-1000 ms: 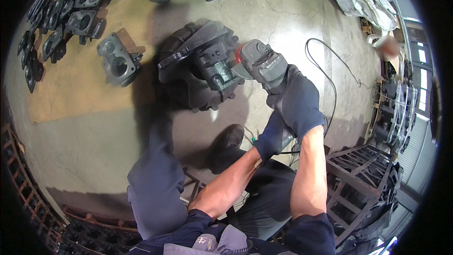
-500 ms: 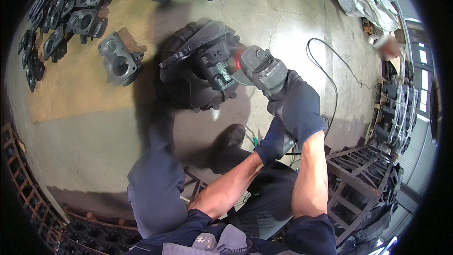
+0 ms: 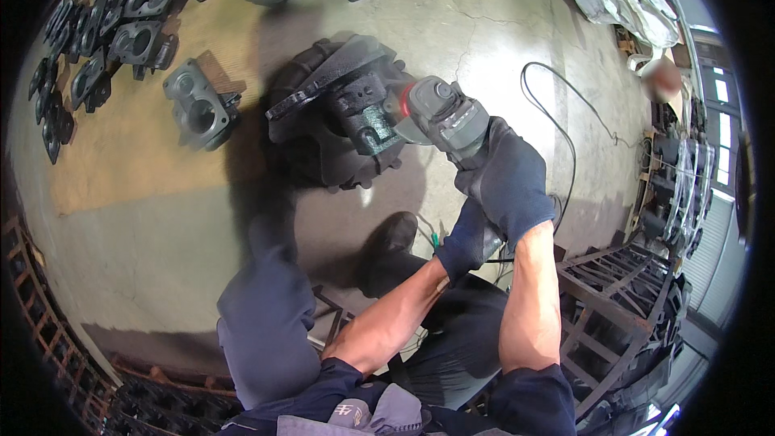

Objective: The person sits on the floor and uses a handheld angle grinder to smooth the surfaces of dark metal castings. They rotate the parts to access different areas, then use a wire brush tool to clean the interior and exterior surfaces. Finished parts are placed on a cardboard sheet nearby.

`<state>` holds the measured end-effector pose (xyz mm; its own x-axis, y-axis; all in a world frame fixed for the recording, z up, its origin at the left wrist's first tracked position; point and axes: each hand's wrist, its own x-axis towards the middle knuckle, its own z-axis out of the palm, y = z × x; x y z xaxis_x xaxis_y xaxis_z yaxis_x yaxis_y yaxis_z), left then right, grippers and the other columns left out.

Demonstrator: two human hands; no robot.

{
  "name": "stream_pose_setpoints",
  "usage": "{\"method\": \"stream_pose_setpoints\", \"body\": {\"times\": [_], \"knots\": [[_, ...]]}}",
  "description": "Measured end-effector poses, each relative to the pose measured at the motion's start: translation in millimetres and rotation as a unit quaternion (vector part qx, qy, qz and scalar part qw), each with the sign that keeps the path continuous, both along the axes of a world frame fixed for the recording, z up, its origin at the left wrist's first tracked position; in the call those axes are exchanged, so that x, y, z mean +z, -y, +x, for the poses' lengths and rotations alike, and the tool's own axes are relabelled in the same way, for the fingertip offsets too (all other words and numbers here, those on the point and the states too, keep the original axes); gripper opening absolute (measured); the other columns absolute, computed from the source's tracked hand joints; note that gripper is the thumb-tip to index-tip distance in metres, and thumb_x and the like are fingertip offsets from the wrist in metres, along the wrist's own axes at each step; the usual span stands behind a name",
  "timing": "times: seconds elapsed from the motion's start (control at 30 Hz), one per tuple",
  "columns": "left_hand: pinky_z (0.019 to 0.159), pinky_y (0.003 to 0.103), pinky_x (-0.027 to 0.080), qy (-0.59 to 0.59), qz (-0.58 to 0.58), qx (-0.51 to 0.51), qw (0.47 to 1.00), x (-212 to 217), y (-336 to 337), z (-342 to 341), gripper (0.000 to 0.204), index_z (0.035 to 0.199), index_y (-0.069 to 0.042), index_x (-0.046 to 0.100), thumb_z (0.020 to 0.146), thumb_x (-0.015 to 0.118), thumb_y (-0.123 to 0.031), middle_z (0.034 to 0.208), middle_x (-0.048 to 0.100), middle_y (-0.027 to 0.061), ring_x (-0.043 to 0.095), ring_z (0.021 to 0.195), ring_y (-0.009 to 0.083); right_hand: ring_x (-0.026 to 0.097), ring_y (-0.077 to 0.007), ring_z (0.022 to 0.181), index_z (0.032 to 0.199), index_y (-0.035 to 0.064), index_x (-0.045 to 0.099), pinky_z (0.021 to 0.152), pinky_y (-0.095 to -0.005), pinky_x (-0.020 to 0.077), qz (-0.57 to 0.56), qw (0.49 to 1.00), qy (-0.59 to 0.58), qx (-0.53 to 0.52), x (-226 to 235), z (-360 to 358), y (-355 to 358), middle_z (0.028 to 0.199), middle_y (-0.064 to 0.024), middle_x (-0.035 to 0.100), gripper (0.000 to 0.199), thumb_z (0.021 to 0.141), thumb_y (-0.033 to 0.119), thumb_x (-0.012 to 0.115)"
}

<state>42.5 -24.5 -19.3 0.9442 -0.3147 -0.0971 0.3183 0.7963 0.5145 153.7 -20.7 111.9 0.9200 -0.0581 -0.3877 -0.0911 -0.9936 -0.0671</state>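
Dark gloves cover both my hands, and they are closed around an angle grinder (image 3: 449,117) held at a slant. My right hand (image 3: 515,179) wraps the body just behind the grinder's head. Lower down, my left hand (image 3: 467,241) grips its rear end. The grinder's disc side, with a blurred red ring, is against or very close to the right end of a dark metal casting (image 3: 367,101); the exact contact is hidden. That casting has a flat flange and rests tilted on a large black lobed metal block (image 3: 311,157) on the floor.
Another two-holed casting (image 3: 198,105) lies left on a tan board (image 3: 121,169), with several more at upper left. A black cable (image 3: 575,145) loops across the floor at right. A metal rack (image 3: 601,295) stands lower right, white sacks (image 3: 622,0) upper right.
The casting and block appear slightly further left in view, as do the floor parts. My hands keep their grip, and the grinder's head is shifted slightly left.
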Motion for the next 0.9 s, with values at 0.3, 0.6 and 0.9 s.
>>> {"method": "stream_pose_setpoints", "body": {"times": [0.3, 0.6, 0.9], "knots": [[0.099, 0.033, 0.046, 0.084, 0.198, 0.019, 0.976, 7.6, 2.2, -0.3, 0.047, 0.134, -0.002, 0.046, 0.091, 0.065, 0.001, 0.130, 0.056, 0.0092, 0.053, 0.116, 0.0164, 0.071, -0.0386, 0.091, 0.108, 0.0033, 0.063, 0.080, -0.0435, 0.0566, -0.009, 0.999, -0.014, -0.032, -1.4, -1.7, 13.1, 0.094, -0.0212, 0.072, 0.048, 0.065, 0.021, 0.078], [0.106, 0.037, 0.041, 0.052, 0.114, -0.049, 0.991, 4.5, 2.3, -2.7, 0.047, 0.133, -0.001, 0.050, 0.090, 0.067, -0.004, 0.130, 0.057, 0.0121, 0.052, 0.122, 0.0219, 0.070, -0.0399, 0.091, 0.109, 0.0028, 0.061, 0.081, -0.0442, 0.0564, -0.015, 0.999, -0.011, -0.043, -2.2, -10.6, 16.9, 0.094, -0.0237, 0.071, 0.051, 0.066, 0.022, 0.078], [0.104, 0.034, 0.046, 0.060, 0.146, -0.009, 0.987, 11.2, 0.9, 5.7, 0.032, 0.136, -0.005, 0.048, 0.104, 0.048, -0.008, 0.131, 0.057, 0.0070, 0.055, 0.119, 0.0171, 0.069, -0.0428, 0.092, 0.111, -0.0003, 0.061, 0.080, -0.0450, 0.0555, 0.032, 0.999, 0.014, -0.039, -6.5, -3.3, 19.1, 0.095, -0.0258, 0.071, 0.054, 0.065, 0.021, 0.079]]}}
